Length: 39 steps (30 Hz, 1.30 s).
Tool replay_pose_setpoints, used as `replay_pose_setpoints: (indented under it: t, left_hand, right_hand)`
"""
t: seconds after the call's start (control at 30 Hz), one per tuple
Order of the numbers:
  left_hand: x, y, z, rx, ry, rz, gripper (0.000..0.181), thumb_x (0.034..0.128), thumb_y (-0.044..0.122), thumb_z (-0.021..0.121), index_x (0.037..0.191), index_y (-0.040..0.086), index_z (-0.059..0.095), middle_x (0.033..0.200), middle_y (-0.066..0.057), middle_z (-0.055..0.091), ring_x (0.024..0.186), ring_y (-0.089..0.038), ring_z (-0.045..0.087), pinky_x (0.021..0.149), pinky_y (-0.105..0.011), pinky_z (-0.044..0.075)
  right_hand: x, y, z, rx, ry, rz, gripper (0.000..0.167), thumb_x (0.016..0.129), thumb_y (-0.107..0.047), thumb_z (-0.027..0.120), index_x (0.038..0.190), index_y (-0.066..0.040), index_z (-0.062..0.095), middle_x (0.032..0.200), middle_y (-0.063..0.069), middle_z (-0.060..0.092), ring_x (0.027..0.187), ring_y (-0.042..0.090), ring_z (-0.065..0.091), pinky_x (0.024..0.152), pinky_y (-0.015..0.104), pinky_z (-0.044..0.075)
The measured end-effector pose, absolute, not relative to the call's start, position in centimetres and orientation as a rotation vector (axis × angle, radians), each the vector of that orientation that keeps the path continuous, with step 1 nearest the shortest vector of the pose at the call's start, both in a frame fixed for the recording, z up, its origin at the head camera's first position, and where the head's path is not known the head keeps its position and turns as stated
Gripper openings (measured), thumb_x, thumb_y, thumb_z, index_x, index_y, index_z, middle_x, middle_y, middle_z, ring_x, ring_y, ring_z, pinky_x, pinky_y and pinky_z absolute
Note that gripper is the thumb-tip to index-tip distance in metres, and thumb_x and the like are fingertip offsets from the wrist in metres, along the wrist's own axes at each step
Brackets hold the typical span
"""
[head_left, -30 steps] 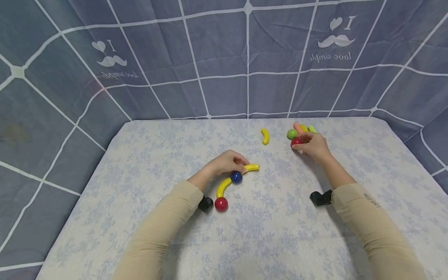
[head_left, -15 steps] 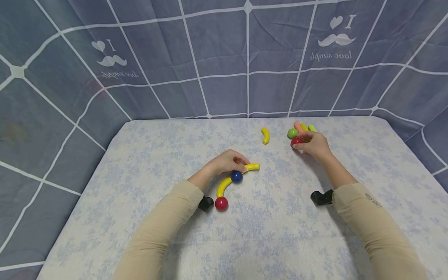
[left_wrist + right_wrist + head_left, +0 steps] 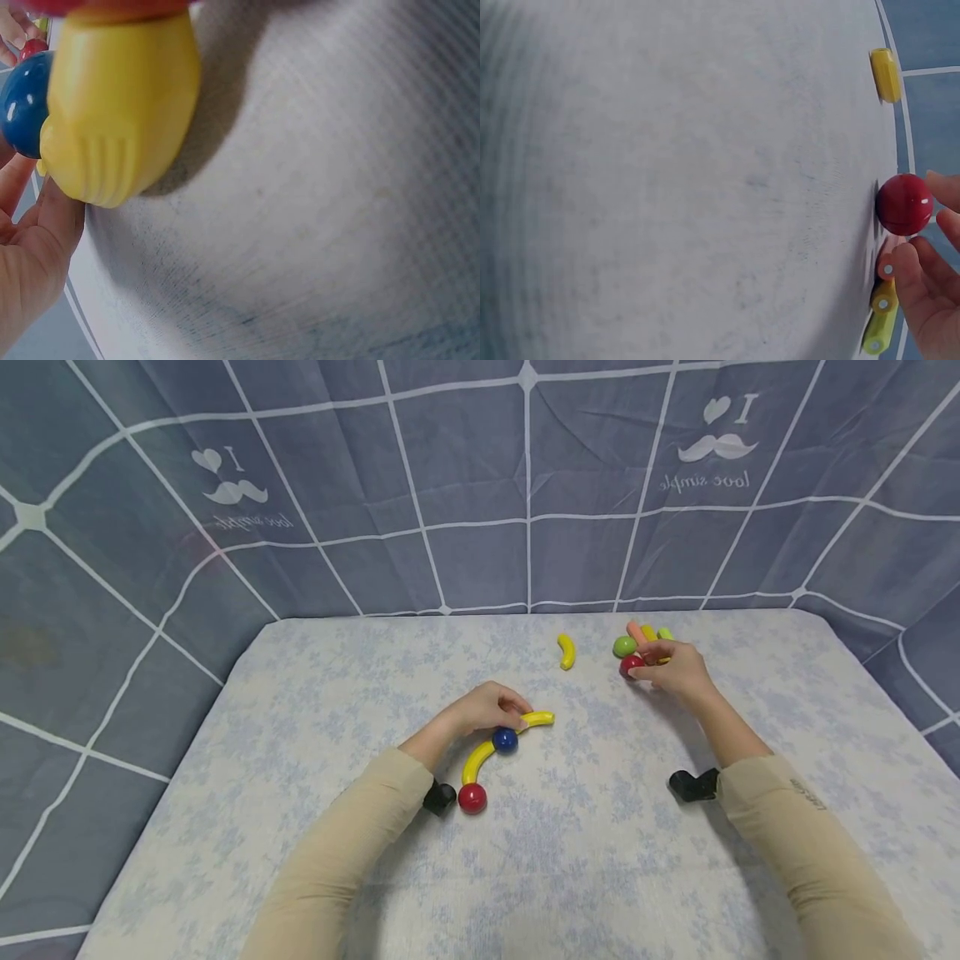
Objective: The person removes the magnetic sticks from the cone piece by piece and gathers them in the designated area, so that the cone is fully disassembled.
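Note:
My left hand pinches a yellow curved rod near its inner end, right by a blue ball. From that ball a second yellow curved rod runs down to a red ball, the pieces touching end to end. Big and close in the left wrist view, this lower rod shows its grooved end. At the back right, my right hand has thumb and fingers around another red ball. That ball sits beside a green ball.
Behind the right hand lie an orange rod, a yellow rod and a lime rod, side by side. One separate yellow curved rod lies near the table's back edge. A grey-blue curtain hangs behind the table.
My right wrist has shifted slightly to the right while its fingers stay at the red ball. The left hand and the joined pieces have not visibly moved.

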State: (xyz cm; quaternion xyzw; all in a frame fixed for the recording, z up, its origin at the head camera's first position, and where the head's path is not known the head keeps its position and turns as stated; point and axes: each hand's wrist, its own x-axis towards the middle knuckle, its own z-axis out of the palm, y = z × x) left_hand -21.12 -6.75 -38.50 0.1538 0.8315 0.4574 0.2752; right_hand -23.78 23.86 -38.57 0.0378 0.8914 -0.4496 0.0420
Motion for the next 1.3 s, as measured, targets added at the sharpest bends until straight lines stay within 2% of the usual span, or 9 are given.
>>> replay_pose_setpoints:
  t: [0.3, 0.43, 0.63, 0.83, 0.97, 1.03, 1.13, 1.27, 1.3]
  left_hand:
    - [-21.1, -6.8, -38.7, 0.363, 2.222, 1.268, 0.025, 0.0847, 0.003, 0.066, 0.110, -0.001, 0.066, 0.088, -0.008, 0.062, 0.073, -0.012, 0.052, 0.065, -0.019, 0.044]
    - [-20.9, -6.8, -38.7, 0.361, 2.197, 1.280, 0.026, 0.0849, 0.003, 0.066, 0.111, -0.002, 0.065, 0.089, -0.009, 0.062, 0.074, -0.011, 0.053, 0.066, -0.019, 0.044]
    - [-20.8, -7.5, -38.9, 0.363, 2.167, 1.316, 0.031, 0.0855, 0.006, 0.066, 0.114, -0.004, 0.063, 0.088, -0.008, 0.061, 0.069, -0.011, 0.050, 0.063, -0.020, 0.044]
    - [-20.7, -8.5, -38.7, 0.348, 2.141, 1.305, 0.035, 0.0877, 0.012, 0.065, 0.119, -0.002, 0.060, 0.096, -0.009, 0.061, 0.078, -0.012, 0.056, 0.073, -0.025, 0.051]
    - [-20.4, -9.1, -38.3, 0.321, 2.130, 1.292, 0.036, 0.0878, 0.014, 0.066, 0.120, 0.000, 0.060, 0.098, -0.010, 0.061, 0.083, -0.016, 0.058, 0.077, -0.029, 0.051]
    - [-20.2, -9.4, -38.2, 0.319, 2.140, 1.268, 0.037, 0.0879, 0.016, 0.066, 0.121, 0.001, 0.059, 0.098, -0.010, 0.062, 0.083, -0.016, 0.058, 0.077, -0.029, 0.051]
    - [-19.8, -9.8, -38.0, 0.317, 2.158, 1.222, 0.038, 0.0874, 0.019, 0.067, 0.122, 0.003, 0.060, 0.098, -0.008, 0.063, 0.082, -0.016, 0.057, 0.073, -0.027, 0.049]
    - [-19.3, -10.2, -38.1, 0.344, 2.169, 1.195, 0.039, 0.0870, 0.019, 0.067, 0.121, 0.002, 0.060, 0.092, -0.006, 0.065, 0.073, -0.014, 0.053, 0.066, -0.024, 0.044]
    - [-19.2, -10.3, -38.2, 0.350, 2.170, 1.198, 0.039, 0.0870, 0.018, 0.067, 0.121, 0.000, 0.060, 0.090, -0.006, 0.064, 0.072, -0.014, 0.052, 0.065, -0.023, 0.043]
  right_hand:
    - [-23.2, 24.0, -37.9, 0.081, 2.700, -1.440, 0.047, 0.083, -0.014, 0.070, 0.123, 0.004, 0.054, 0.114, 0.019, 0.051, 0.087, 0.014, 0.051, 0.067, 0.025, 0.052]
    - [-22.9, 24.0, -37.8, 0.047, 2.685, -1.435, 0.048, 0.083, -0.014, 0.071, 0.123, 0.005, 0.054, 0.117, 0.022, 0.051, 0.089, 0.015, 0.051, 0.067, 0.023, 0.051]
    - [-22.5, 23.6, -37.7, -0.032, 2.660, -1.449, 0.048, 0.082, -0.014, 0.072, 0.121, 0.008, 0.054, 0.119, 0.024, 0.050, 0.083, 0.011, 0.052, 0.064, 0.019, 0.049]
    - [-22.2, 23.0, -37.4, -0.115, 2.680, -1.490, 0.045, 0.082, -0.015, 0.072, 0.117, 0.009, 0.056, 0.112, 0.025, 0.055, 0.073, 0.005, 0.052, 0.061, 0.018, 0.047]
    - [-21.9, 22.5, -36.9, -0.132, 2.652, -1.513, 0.043, 0.083, -0.014, 0.071, 0.117, 0.009, 0.056, 0.110, 0.024, 0.056, 0.072, 0.004, 0.052, 0.062, 0.018, 0.047]
    - [-21.8, 22.1, -36.8, -0.161, 2.602, -1.533, 0.044, 0.084, -0.011, 0.069, 0.120, 0.010, 0.054, 0.113, 0.027, 0.054, 0.073, 0.002, 0.054, 0.064, 0.018, 0.047]
    - [-21.8, 21.4, -36.7, -0.218, 2.508, -1.557, 0.045, 0.085, -0.006, 0.067, 0.123, 0.012, 0.051, 0.133, 0.026, 0.041, 0.075, 0.001, 0.056, 0.067, 0.019, 0.049]
    - [-21.8, 19.9, -36.9, -0.319, 2.456, -1.481, 0.045, 0.083, -0.006, 0.069, 0.122, 0.010, 0.054, 0.133, 0.024, 0.043, 0.083, 0.009, 0.058, 0.070, 0.021, 0.049]
    - [-21.9, 19.4, -36.9, -0.350, 2.453, -1.451, 0.044, 0.082, -0.007, 0.070, 0.121, 0.009, 0.055, 0.125, 0.024, 0.049, 0.085, 0.012, 0.058, 0.071, 0.021, 0.049]
